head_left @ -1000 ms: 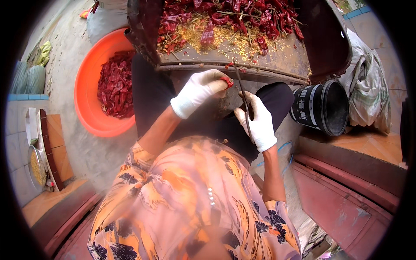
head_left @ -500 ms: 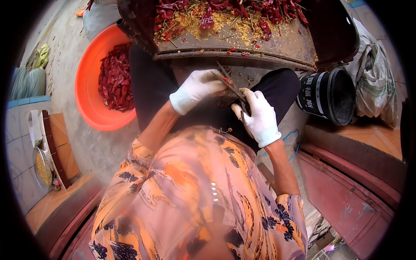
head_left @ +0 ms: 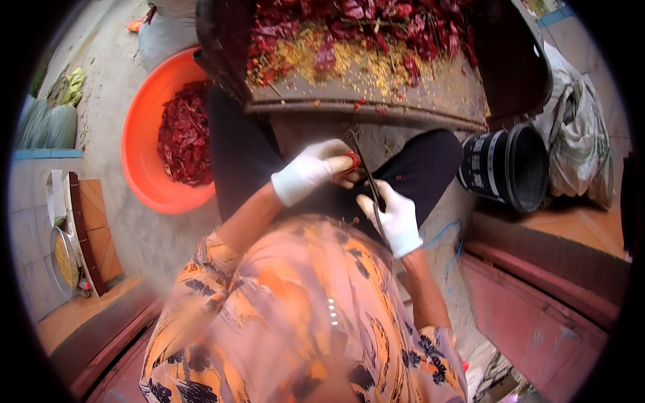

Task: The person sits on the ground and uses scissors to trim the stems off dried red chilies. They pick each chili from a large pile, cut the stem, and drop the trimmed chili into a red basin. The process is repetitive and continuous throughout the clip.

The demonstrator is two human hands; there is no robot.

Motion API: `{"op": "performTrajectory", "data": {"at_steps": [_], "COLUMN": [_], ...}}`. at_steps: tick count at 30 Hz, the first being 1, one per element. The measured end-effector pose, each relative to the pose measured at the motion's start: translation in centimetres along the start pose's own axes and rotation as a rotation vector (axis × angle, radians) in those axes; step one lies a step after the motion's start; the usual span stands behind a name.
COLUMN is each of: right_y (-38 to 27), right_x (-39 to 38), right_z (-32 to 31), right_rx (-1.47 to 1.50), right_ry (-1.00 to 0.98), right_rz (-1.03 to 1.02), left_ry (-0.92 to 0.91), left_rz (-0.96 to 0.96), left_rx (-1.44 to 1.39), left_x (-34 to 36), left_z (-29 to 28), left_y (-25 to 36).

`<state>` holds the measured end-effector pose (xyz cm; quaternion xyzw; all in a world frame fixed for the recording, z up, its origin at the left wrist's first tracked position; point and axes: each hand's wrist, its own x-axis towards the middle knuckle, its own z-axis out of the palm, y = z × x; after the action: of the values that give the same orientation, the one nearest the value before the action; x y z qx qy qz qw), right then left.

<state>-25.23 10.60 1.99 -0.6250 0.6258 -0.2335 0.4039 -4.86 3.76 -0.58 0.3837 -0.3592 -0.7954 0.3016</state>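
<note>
My left hand (head_left: 310,168), in a white glove, is closed on a small piece of dried red chili (head_left: 353,160) above my lap. To its right, my right hand (head_left: 396,216), gloved too, grips a pair of dark scissors (head_left: 370,180). The blades point up and away, close beside the chili. Part of the scissors' handle is hidden by the fingers. Beyond my knees stands a brown open case-like container (head_left: 430,119) with dried red chilies (head_left: 356,10) and loose yellow seeds (head_left: 376,64) in it.
On the left, an orange basin (head_left: 138,168) holds many dried red chilies. A black bucket (head_left: 484,168) lies tilted on the right, beside a pale woven sack (head_left: 578,127). Reddish door panels (head_left: 531,309) flank me, and a round tray (head_left: 65,262) is far left.
My left hand has turned, and the chili piece now shows at its fingertips. My right hand and the scissors have swung more upright. The whole view has shifted slightly.
</note>
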Motion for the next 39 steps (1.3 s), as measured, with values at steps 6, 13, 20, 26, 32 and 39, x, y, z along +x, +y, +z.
{"op": "performTrajectory", "data": {"at_steps": [6,13,20,26,32,39], "right_y": [-0.2,-0.2,-0.8,1.0,3.5,4.0], "right_x": [0.7,1.5,4.0,10.6,18.3,24.7], "right_z": [-0.5,0.6,-3.2,-7.8,-14.3,-16.6], "right_rx": [0.500,0.436,0.414,-0.464,-0.372,-0.624], "right_ry": [-0.054,-0.054,0.125,0.387,0.703,0.595], "right_rz": [0.371,0.322,0.274,-0.062,-0.039,0.263], "left_ry": [0.395,0.755,0.553,0.259,0.070,0.129], "left_rz": [0.452,0.197,0.503,0.355,0.303,0.326], "left_rx": [0.218,1.350,0.429,-0.343,-0.328,-0.255], "left_x": [3.6,7.6,6.4,6.2,7.1,7.2], "left_z": [-3.6,-5.0,-4.3,-1.6,0.7,4.0], "left_y": [8.1,11.8,10.9,8.7,6.7,6.2]}}
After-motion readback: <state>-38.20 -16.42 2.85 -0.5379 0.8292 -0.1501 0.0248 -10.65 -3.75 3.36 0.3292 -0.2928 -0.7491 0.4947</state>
